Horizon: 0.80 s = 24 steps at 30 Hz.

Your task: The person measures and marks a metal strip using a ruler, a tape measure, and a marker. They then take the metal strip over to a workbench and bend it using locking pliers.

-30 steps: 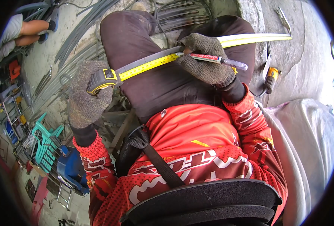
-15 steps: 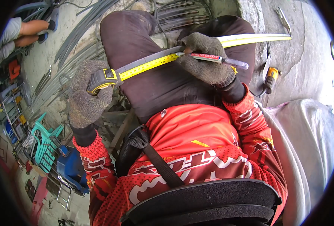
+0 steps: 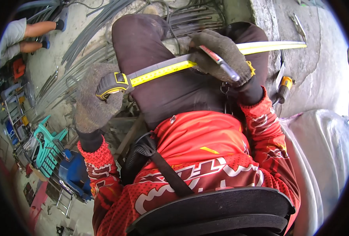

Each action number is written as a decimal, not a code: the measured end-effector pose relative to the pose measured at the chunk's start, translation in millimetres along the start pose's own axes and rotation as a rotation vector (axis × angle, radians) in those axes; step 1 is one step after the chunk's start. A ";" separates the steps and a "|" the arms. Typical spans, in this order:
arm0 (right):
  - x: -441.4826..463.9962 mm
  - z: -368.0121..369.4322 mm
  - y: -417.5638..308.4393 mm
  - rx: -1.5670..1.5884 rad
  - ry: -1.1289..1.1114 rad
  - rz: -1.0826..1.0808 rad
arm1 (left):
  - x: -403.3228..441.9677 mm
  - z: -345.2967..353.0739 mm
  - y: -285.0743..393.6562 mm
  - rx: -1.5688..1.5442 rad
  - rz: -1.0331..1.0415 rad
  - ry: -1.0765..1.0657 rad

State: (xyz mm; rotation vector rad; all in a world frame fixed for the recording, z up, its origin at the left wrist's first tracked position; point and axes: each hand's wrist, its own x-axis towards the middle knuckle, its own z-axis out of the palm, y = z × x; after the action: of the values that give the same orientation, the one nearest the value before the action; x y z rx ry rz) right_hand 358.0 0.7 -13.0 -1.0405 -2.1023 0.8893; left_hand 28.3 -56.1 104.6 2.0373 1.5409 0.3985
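Note:
My left hand (image 3: pixel 92 102), in a grey knitted glove, is closed around a black and yellow tape measure (image 3: pixel 113 85). Its yellow blade (image 3: pixel 160 72) stretches to the right across my thighs, along a grey flat metal strip (image 3: pixel 153 67). My right hand (image 3: pixel 227 49), gloved too, lies over the strip and blade, hiding part of both. A red and white marker (image 3: pixel 217 61) with a clear cap end is held in it, slanting down toward the wrist; its tip is hidden. Past this hand, the blade and strip run on to the right.
A yellow and black power tool (image 3: pixel 285 87) lies on the concrete at right, with a metal clamp-like tool (image 3: pixel 298 26) farther up. Long grey rods (image 3: pixel 90 35) cover the floor at left. A teal plastic chair (image 3: pixel 48 147) and another person's legs (image 3: pixel 35 37) are at left.
My right hand has rotated and shifted up slightly, so the marker now slants steeply instead of lying nearly level across the strip. The left hand still holds the tape measure.

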 end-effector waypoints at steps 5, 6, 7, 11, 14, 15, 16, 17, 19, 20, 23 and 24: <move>-1.2 -24.6 -16.2 0.055 0.009 -0.055 | -4.5 -7.2 10.4 0.065 0.111 0.088; -1.9 -31.9 -21.1 0.046 -0.018 -0.033 | -7.7 -9.9 14.3 0.057 0.117 0.089; -1.2 -38.8 -27.7 0.129 -0.040 0.010 | -11.7 -11.1 19.6 0.158 0.183 0.104; -28.3 -39.8 -22.3 0.140 0.060 -0.081 | -12.3 -0.8 37.9 0.224 0.275 0.142; -47.2 -44.3 -13.2 0.100 0.070 -0.115 | -21.3 35.6 27.3 0.129 0.315 0.136; -51.6 -45.5 -4.7 0.102 0.079 -0.073 | -17.2 40.8 26.4 0.131 0.290 0.095; -55.3 -43.2 6.3 0.118 0.081 -0.035 | -11.3 49.5 24.2 0.133 0.304 0.100; -59.9 -41.9 21.9 0.114 0.121 -0.080 | 1.1 59.4 28.9 0.130 0.400 0.154; -62.0 -53.7 39.4 0.101 0.112 -0.082 | 16.7 77.3 28.5 0.121 0.480 0.201; -63.9 -57.0 48.0 0.097 0.124 -0.100 | 24.0 85.0 29.5 0.118 0.481 0.203; -70.1 -61.9 76.3 0.129 0.119 -0.070 | 50.1 101.1 39.5 0.039 0.543 0.191; -73.3 -62.1 82.9 0.145 0.105 -0.036 | 57.0 104.7 41.6 0.027 0.578 0.184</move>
State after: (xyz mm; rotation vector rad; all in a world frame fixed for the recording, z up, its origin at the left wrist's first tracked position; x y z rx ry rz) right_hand 476.3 -4.3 -58.7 -0.9510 -1.9334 0.9341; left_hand 134.5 -35.8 39.5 2.5071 1.0247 0.8023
